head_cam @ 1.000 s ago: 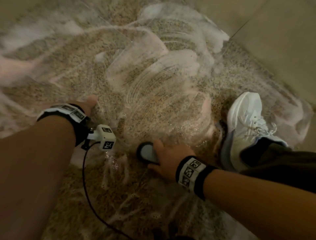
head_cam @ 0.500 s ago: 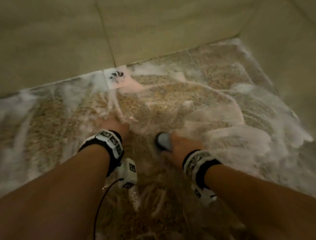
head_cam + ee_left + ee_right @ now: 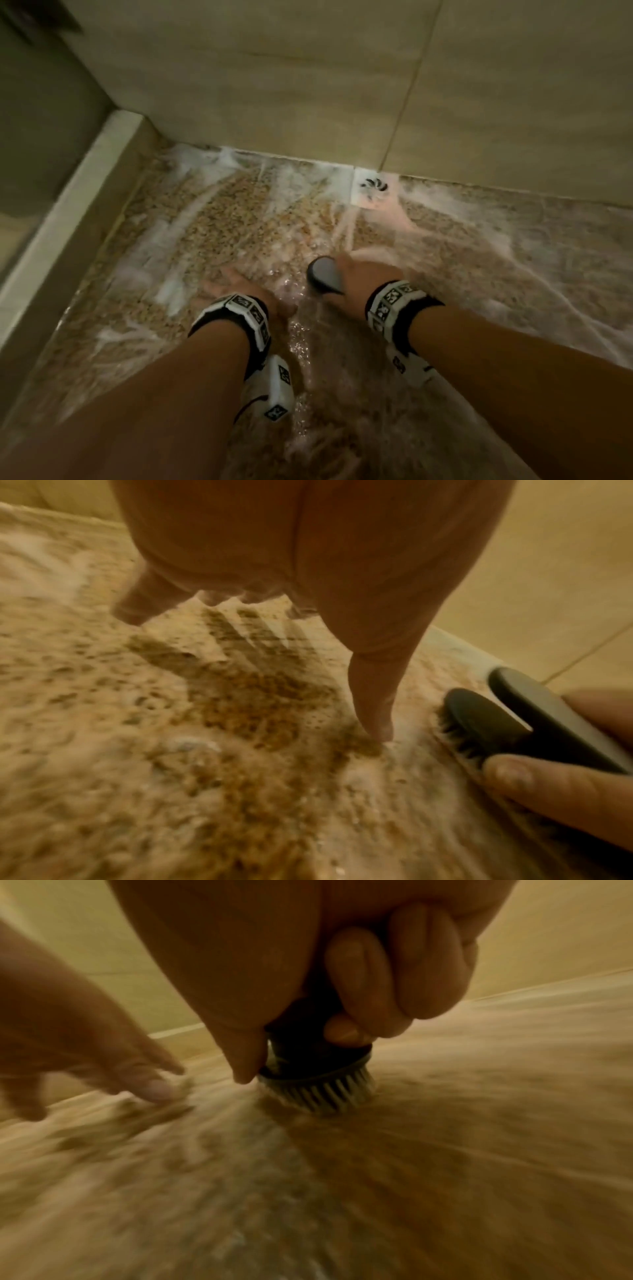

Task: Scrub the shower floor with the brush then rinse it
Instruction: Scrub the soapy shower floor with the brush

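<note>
The shower floor (image 3: 219,219) is speckled brown stone, wet and streaked with white foam. My right hand (image 3: 363,277) grips a black scrub brush (image 3: 323,275) by its handle, and the pale bristles (image 3: 318,1096) press on the floor. In the left wrist view the brush (image 3: 486,723) sits at the right, with a right thumb under it. My left hand (image 3: 239,284) lies beside the brush with straight, spread fingers (image 3: 373,715) touching the wet floor (image 3: 171,750) and holds nothing. The left hand (image 3: 103,1064) shows at the left in the right wrist view.
A square white drain (image 3: 375,186) sits at the foot of the beige tiled wall (image 3: 308,85), just beyond the brush. A raised pale curb (image 3: 68,212) borders the floor on the left. Foam covers the floor to the right (image 3: 513,246).
The view has swung from the foamy floor and a white shoe to the wall corner with the drain. Both hands have moved together toward the drain, brush still gripped and on the floor.
</note>
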`<move>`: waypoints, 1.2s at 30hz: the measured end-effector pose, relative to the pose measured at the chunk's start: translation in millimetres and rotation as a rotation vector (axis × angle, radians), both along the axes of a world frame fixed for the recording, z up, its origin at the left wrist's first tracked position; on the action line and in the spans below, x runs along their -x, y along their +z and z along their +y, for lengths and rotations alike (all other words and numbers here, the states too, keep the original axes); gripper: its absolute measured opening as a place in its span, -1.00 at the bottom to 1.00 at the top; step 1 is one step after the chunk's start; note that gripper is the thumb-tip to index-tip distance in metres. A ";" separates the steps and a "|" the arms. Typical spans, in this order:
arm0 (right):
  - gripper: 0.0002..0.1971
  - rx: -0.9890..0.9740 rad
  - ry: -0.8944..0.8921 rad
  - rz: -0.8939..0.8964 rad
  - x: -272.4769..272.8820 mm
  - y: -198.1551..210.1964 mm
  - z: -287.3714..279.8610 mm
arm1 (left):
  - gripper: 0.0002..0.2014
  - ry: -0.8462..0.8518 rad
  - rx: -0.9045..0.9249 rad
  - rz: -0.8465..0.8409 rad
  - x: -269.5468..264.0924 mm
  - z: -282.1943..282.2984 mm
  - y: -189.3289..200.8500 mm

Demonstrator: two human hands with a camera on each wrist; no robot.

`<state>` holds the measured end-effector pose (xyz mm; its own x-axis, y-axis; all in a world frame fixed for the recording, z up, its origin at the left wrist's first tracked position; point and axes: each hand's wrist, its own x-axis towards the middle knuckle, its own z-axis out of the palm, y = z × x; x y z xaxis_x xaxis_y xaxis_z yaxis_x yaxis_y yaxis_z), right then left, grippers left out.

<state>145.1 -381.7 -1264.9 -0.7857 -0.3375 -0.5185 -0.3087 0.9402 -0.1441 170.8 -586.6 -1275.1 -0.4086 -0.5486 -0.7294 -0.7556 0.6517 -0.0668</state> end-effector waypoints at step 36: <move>-0.15 -0.069 -0.567 -0.019 5.1 55.8 -57.5 | 0.71 0.032 -0.148 -0.001 -6.4 -19.6 12.5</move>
